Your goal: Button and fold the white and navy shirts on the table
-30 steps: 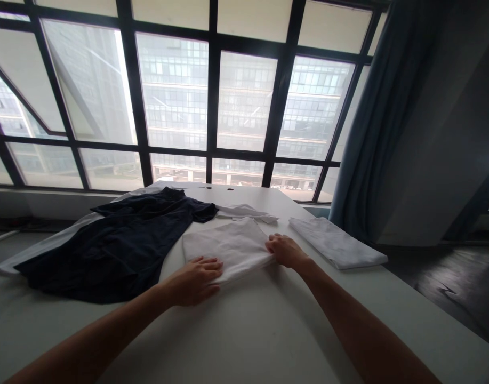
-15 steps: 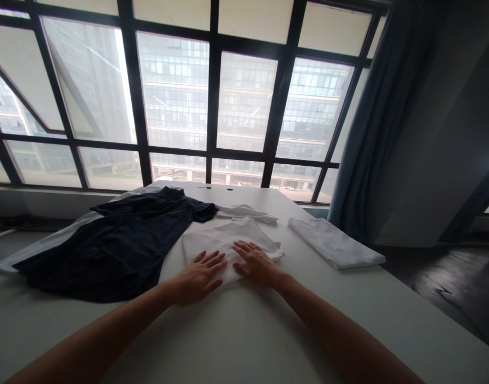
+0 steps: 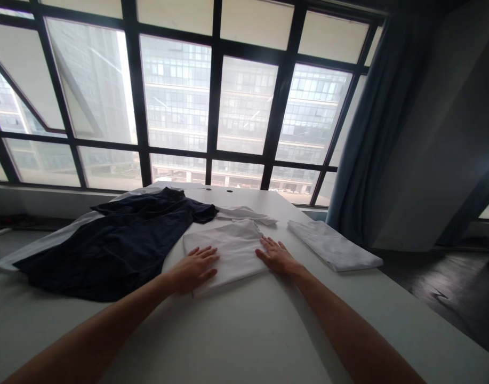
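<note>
A folded white garment [image 3: 228, 248] lies on the white table [image 3: 244, 330] in front of me. My left hand [image 3: 193, 268] rests flat on its near left corner with fingers spread. My right hand [image 3: 277, 256] lies flat at the garment's right edge, fingers stretched out, partly on the cloth and partly on the table. Neither hand holds anything.
A dark navy garment [image 3: 112, 245] lies spread out to the left, over a white cloth. Another folded white piece [image 3: 334, 245] sits to the right near the table edge. More white fabric [image 3: 244, 213] lies behind. Large windows and a blue curtain [image 3: 368, 133] stand beyond.
My right hand slid from the garment's right edge to its middle and back out to the right edge, now flat. The left hand stayed on the near left corner.
</note>
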`<state>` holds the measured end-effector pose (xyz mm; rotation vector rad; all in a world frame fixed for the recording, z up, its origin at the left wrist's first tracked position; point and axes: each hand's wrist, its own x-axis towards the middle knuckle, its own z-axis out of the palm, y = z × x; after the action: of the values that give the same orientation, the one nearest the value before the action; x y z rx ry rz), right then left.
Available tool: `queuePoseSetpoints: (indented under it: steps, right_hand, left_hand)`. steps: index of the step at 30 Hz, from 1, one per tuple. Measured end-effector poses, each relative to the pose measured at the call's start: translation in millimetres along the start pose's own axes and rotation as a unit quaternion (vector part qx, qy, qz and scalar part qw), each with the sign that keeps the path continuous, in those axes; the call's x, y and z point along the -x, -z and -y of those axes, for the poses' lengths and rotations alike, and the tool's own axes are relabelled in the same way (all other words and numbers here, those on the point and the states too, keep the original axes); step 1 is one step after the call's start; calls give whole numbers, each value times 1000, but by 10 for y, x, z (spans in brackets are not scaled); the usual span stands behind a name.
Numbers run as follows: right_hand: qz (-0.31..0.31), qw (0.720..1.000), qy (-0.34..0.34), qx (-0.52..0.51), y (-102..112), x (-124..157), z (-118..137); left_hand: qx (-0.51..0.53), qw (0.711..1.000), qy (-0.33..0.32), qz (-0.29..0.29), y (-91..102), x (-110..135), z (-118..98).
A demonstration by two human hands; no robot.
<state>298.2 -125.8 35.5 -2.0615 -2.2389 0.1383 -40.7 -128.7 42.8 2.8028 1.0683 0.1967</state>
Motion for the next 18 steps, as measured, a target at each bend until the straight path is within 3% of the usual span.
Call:
queuePoseSetpoints:
  steps: [4, 7, 12, 18]
  right_hand:
    - [-42, 999, 9, 4, 0, 4, 20]
    - [-124, 991, 40, 2, 15, 9, 63]
    - [-207, 972, 106, -23, 48, 55, 197]
    - [-170, 963, 202, -55, 110, 212, 456]
  left_hand:
    - [-27, 989, 143, -23, 52, -23, 307]
    - [-32, 984, 177, -13, 47, -40, 433]
    - [-55, 989, 131, -46, 53, -22, 376]
    - [-13, 996, -28, -81, 89, 69, 25]
